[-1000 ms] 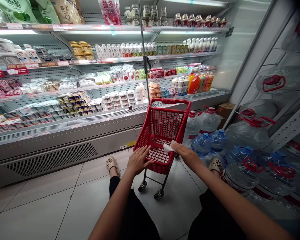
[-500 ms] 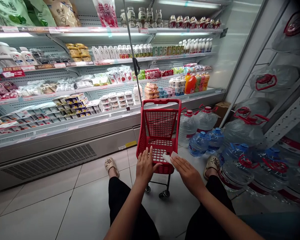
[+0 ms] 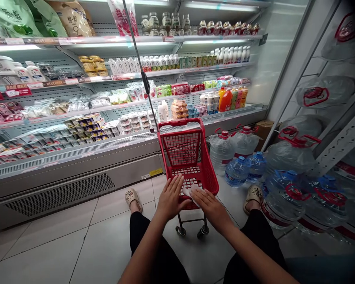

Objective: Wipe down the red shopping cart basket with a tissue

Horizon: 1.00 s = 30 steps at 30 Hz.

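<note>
A small red shopping cart (image 3: pixel 208 171) with a mesh basket stands on dark-rimmed wheels between my feet. Over the left part of its near rim lies my left hand (image 3: pixel 170 197), fingers stretched out together and thumb apart, with nothing held. My right hand (image 3: pixel 209 205) presses a white tissue or cloth (image 3: pixel 187 191) under its fingers, close to the cart's near rim. Most of the cloth is hidden by that hand. The fingertips of both hands point toward each other across the basket's front.
Ahead runs an open refrigerated display case (image 3: pixel 130 165) with shelves of yogurt, bottles and bags. Its glass door edge with a dark handle (image 3: pixel 145 83) rises behind the cart. Large water jugs (image 3: pixel 238 171) stand on the right, near my shoe (image 3: pixel 253 197). Pale tiles (image 3: pixel 112 236) cover the floor.
My right hand has moved left with the white cloth, nearer my left hand. The cart has turned a little, and the door edge now appears tilted further left.
</note>
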{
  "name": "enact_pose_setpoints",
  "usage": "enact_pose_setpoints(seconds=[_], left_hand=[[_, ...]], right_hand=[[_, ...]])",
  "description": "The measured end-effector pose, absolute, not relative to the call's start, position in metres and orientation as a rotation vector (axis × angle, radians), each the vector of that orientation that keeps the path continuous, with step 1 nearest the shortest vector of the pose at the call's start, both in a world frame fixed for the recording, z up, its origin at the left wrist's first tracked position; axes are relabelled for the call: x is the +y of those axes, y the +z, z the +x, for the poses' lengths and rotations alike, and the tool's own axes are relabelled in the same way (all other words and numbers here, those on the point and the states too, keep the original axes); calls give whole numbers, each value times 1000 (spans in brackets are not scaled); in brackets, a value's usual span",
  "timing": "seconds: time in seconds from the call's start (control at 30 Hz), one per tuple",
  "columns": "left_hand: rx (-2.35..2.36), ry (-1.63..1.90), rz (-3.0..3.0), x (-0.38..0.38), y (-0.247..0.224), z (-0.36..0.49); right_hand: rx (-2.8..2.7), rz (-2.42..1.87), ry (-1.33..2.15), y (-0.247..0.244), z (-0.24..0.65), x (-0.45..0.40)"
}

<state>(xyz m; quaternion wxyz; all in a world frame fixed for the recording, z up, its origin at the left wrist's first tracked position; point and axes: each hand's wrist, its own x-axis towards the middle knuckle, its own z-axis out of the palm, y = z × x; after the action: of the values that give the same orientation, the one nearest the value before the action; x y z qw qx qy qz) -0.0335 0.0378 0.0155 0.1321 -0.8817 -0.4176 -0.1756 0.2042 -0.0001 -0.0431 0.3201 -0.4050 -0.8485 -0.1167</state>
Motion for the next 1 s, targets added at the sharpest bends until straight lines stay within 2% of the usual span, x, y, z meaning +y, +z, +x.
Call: enact_pose_setpoints(seconds=[0.13, 0.27, 0.6, 0.77, 1.0], left_hand=[[-1181, -466, -2572, 50, 17, -53], [-1246, -537, -2552, 45, 7, -36], [-1362, -705, -2472, 21, -13, 29], [-1180, -605, -2601, 22, 1, 12], [-1200, -575, -2594, 26, 3, 11]], right_hand=[[-2194, -1172, -352, -42, 252, 8], [-2123, -1299, -389, -41, 281, 12], [-2118, -1149, -335, -50, 207, -8], [-2191, -1143, -344, -47, 269, 8], [-1694, -1586, -517, -6, 355, 36]])
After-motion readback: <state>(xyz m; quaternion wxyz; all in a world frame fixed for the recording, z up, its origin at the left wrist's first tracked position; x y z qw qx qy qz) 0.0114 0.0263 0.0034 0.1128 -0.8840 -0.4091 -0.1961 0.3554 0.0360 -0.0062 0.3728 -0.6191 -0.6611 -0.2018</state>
